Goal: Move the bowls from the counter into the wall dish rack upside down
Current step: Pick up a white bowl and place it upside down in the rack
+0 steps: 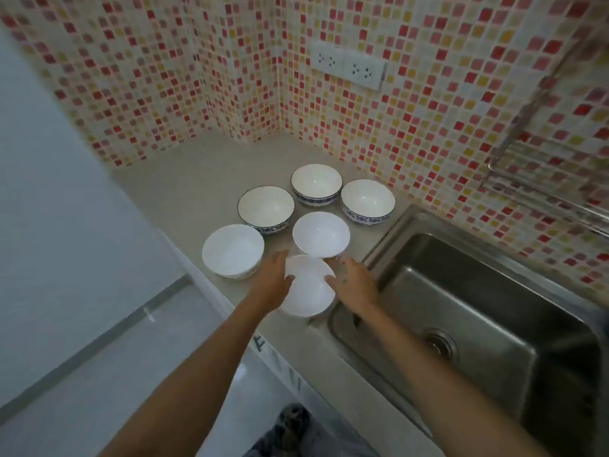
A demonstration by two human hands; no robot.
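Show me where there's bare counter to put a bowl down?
Bare counter lies behind the bowls toward the tiled corner, and along the front edge left of the sink. Six bowls crowd the middle; the nearest bowl sits between both hands, left hand, right hand.

glossy ceramic bowls (321, 234), brushed steel sink (494, 291)

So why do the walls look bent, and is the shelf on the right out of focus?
Head view: the wide-angle lens bows the tiled wall and counter edges; the wall dish rack at the right edge is smeared and blurry; the bowls mid-frame are sharper, with small glints inside; the light is soft, with faint shadows.
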